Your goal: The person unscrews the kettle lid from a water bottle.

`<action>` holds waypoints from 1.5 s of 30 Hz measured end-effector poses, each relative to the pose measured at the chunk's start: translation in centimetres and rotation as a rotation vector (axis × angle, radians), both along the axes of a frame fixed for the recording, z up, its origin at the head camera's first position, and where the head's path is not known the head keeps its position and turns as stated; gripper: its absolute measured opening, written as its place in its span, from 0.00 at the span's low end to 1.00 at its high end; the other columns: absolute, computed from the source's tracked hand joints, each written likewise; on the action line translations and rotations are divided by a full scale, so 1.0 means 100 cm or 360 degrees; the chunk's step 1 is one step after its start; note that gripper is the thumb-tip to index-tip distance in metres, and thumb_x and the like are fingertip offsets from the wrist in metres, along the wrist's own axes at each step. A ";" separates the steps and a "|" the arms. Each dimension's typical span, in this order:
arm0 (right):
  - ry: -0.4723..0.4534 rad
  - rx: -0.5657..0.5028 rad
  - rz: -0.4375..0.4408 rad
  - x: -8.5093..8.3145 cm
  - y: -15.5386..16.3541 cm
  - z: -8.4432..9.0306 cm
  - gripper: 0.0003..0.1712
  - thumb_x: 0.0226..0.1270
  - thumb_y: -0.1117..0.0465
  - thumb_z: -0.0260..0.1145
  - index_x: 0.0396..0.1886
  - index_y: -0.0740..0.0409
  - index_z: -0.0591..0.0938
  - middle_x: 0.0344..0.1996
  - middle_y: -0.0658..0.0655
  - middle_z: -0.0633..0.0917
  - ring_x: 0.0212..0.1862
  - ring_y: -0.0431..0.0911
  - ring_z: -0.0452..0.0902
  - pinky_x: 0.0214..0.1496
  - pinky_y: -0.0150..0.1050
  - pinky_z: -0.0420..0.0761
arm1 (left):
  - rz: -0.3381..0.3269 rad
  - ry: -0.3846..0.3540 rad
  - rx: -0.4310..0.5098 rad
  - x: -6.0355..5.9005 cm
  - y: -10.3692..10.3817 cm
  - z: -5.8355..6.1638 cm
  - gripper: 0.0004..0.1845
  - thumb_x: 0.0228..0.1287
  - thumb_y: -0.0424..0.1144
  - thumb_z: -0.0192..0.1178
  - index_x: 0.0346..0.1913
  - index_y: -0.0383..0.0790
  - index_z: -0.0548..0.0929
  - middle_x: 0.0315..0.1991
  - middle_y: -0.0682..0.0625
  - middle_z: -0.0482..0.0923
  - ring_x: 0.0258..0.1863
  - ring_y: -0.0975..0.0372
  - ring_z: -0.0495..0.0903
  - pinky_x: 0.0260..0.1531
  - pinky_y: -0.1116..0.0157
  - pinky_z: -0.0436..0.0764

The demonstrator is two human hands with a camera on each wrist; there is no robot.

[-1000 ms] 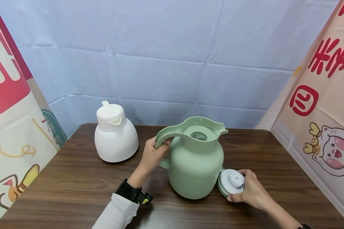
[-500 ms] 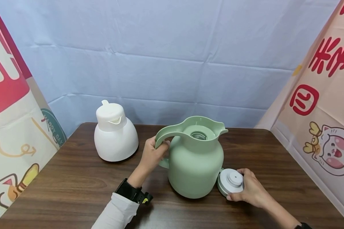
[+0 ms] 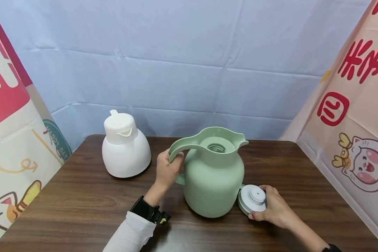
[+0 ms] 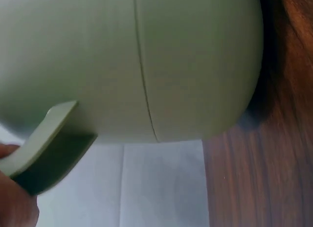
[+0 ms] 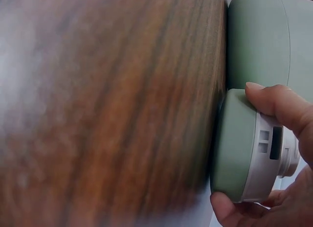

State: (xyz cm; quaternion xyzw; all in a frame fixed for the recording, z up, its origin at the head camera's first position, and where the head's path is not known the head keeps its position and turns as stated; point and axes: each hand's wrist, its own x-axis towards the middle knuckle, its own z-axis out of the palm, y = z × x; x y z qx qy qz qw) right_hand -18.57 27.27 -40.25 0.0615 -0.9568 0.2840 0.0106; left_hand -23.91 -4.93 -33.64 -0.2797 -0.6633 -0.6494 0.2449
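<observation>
A green thermal jug (image 3: 212, 178) stands upright on the table without its lid, its round mouth showing and its spout toward the right. My left hand (image 3: 167, 170) grips the jug's curved handle (image 4: 49, 144) on the left side. Right of the jug's base lies its lid (image 3: 252, 199), upside down, with the white stepped plug facing up and the green cap below. My right hand (image 3: 275, 208) holds the lid by its rim; in the right wrist view the thumb and fingers (image 5: 279, 102) span its edge, and the cap sits on or very near the tabletop.
A white thermal jug (image 3: 126, 150) with its lid on stands at the back left of the brown wooden table (image 3: 82, 210). Behind the table hangs a pale blue cloth (image 3: 176, 70). Printed cloths (image 3: 359, 150) hang at both sides.
The whole head view shifts slightly. Both hands keep their hold on the handle and the lid, and the jugs stay where they were.
</observation>
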 end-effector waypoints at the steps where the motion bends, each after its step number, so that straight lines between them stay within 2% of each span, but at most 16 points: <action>1: 0.0005 0.0003 0.0005 0.000 0.000 0.000 0.60 0.28 0.48 0.82 0.54 0.79 0.61 0.45 0.73 0.70 0.44 0.58 0.71 0.45 0.53 0.71 | 0.0107 0.0033 -0.0005 0.001 0.002 0.000 0.22 0.61 0.23 0.48 0.14 0.43 0.56 0.09 0.58 0.51 0.08 0.67 0.47 0.12 0.70 0.51; 4: 0.0028 0.0009 0.0012 -0.002 -0.002 -0.001 0.60 0.28 0.48 0.82 0.54 0.79 0.61 0.45 0.73 0.70 0.44 0.58 0.71 0.45 0.53 0.72 | 0.0360 0.0107 -0.0012 0.003 0.009 0.002 0.22 0.58 0.21 0.48 0.14 0.43 0.54 0.10 0.58 0.48 0.11 0.68 0.42 0.15 0.70 0.48; 7: 0.0029 0.0002 0.0000 -0.002 -0.004 -0.002 0.59 0.28 0.49 0.82 0.54 0.78 0.62 0.45 0.73 0.70 0.43 0.57 0.72 0.45 0.52 0.72 | 0.0486 0.0160 0.0001 0.004 0.012 0.003 0.22 0.56 0.20 0.48 0.13 0.42 0.54 0.10 0.57 0.48 0.12 0.69 0.41 0.15 0.70 0.47; 9: 0.0030 0.0001 -0.0002 -0.004 -0.005 -0.002 0.59 0.28 0.49 0.82 0.54 0.78 0.62 0.45 0.73 0.70 0.43 0.57 0.72 0.45 0.52 0.72 | 0.0528 0.0172 0.0003 -0.002 0.013 -0.003 0.21 0.55 0.20 0.48 0.13 0.42 0.54 0.10 0.56 0.48 0.12 0.69 0.41 0.14 0.70 0.47; 14: 0.0029 0.0006 0.0018 -0.013 -0.008 -0.001 0.58 0.29 0.50 0.82 0.54 0.79 0.62 0.45 0.73 0.70 0.44 0.57 0.71 0.45 0.52 0.72 | 0.0568 0.0176 0.0000 -0.020 0.012 -0.020 0.21 0.57 0.21 0.48 0.13 0.42 0.55 0.09 0.56 0.48 0.10 0.67 0.41 0.13 0.69 0.47; 19: -0.0008 0.0020 0.0039 -0.023 -0.012 0.003 0.57 0.30 0.50 0.82 0.54 0.79 0.62 0.46 0.73 0.70 0.44 0.57 0.71 0.45 0.51 0.71 | 0.0625 0.0191 0.0010 -0.031 0.010 -0.024 0.21 0.58 0.26 0.48 0.14 0.44 0.55 0.09 0.57 0.47 0.10 0.66 0.40 0.12 0.69 0.47; 25: -0.0043 0.0028 0.0065 -0.037 -0.018 0.005 0.58 0.30 0.50 0.82 0.54 0.80 0.62 0.45 0.72 0.70 0.44 0.57 0.70 0.45 0.51 0.72 | 0.0704 0.0229 0.0010 -0.040 0.008 -0.025 0.19 0.58 0.29 0.47 0.14 0.45 0.55 0.10 0.56 0.47 0.11 0.65 0.40 0.12 0.68 0.47; 30: -0.0085 0.0000 0.0031 -0.049 -0.023 0.003 0.56 0.31 0.52 0.82 0.55 0.79 0.62 0.45 0.70 0.70 0.45 0.57 0.70 0.47 0.51 0.71 | 0.0775 0.0222 0.0005 -0.046 0.007 -0.025 0.19 0.56 0.29 0.47 0.14 0.45 0.54 0.10 0.56 0.46 0.12 0.65 0.40 0.13 0.68 0.47; 45: -0.0129 -0.0011 0.0028 -0.076 -0.029 0.006 0.55 0.34 0.53 0.82 0.55 0.79 0.61 0.44 0.71 0.69 0.45 0.59 0.69 0.46 0.51 0.72 | 0.0811 0.0203 0.0015 -0.065 0.005 -0.026 0.18 0.55 0.29 0.47 0.15 0.46 0.53 0.11 0.55 0.45 0.13 0.64 0.39 0.14 0.67 0.47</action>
